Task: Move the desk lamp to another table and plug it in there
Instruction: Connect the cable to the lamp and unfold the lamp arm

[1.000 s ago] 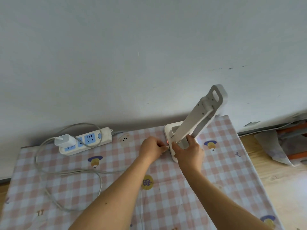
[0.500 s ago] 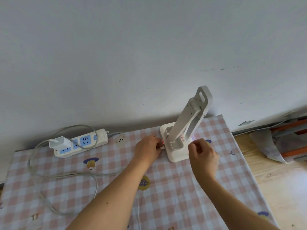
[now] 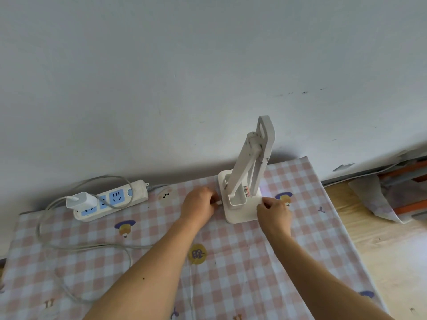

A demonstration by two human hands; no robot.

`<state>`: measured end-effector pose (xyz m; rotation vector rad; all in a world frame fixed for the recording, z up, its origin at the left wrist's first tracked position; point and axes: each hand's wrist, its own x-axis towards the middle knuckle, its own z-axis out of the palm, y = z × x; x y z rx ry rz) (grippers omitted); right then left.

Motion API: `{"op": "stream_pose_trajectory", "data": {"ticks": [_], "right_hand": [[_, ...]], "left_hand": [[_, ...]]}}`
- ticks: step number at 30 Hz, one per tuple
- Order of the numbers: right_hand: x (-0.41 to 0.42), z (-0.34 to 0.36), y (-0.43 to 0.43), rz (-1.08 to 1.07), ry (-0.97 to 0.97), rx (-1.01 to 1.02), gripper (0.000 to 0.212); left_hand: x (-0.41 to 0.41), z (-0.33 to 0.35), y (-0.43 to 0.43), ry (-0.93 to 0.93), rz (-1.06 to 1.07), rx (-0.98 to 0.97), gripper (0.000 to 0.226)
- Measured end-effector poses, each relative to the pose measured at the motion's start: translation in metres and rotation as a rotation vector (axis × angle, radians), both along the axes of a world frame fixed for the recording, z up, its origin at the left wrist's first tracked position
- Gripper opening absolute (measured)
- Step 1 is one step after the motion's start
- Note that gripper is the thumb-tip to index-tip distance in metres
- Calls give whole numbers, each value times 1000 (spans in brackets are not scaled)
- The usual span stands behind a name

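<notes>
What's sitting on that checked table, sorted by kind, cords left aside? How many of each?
Desk lamp: 1
Power strip: 1
Charger: 1
Hands: 2 (left hand pinches a plug at the lamp's base, right hand holds the base's corner)
Total: 5

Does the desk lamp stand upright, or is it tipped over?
Upright: the desk lamp rests base flat on the checked tablecloth, its arm rising above.
</notes>
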<state>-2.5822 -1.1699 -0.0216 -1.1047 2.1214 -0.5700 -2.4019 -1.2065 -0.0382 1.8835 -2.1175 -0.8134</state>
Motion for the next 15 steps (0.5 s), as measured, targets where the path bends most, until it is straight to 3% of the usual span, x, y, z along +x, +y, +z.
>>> {"op": "stream_pose_trajectory", "data": {"ticks": [10,15], "right_hand": [[-7,2,-3,101,-17,65,25],[-9,3,-2,139,-31,95,11]], "left_hand": [[-1,0,-3,-23,-64,2,15],[-3,2,-1,-28,-52,-2,14]]}}
